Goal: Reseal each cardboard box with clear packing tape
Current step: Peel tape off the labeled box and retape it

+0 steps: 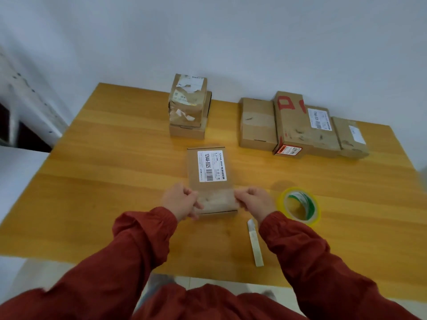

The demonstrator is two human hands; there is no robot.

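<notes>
A small cardboard box [209, 167] with a white barcode label lies flat in the middle of the wooden table [111, 162]. A strip of clear tape [216, 199] stretches across its near end. My left hand [181, 200] pinches the strip's left end and my right hand [255, 200] pinches its right end, both beside the box's near corners. A roll of clear packing tape [299, 206] with a yellowish rim lies flat to the right of my right hand. A pale box cutter [255, 242] lies near the front edge.
A stack of taped cardboard boxes [188, 105] stands at the back centre. A row of several flat boxes [300, 127] lies at the back right. A white wall rises behind the table; the floor shows past the front edge.
</notes>
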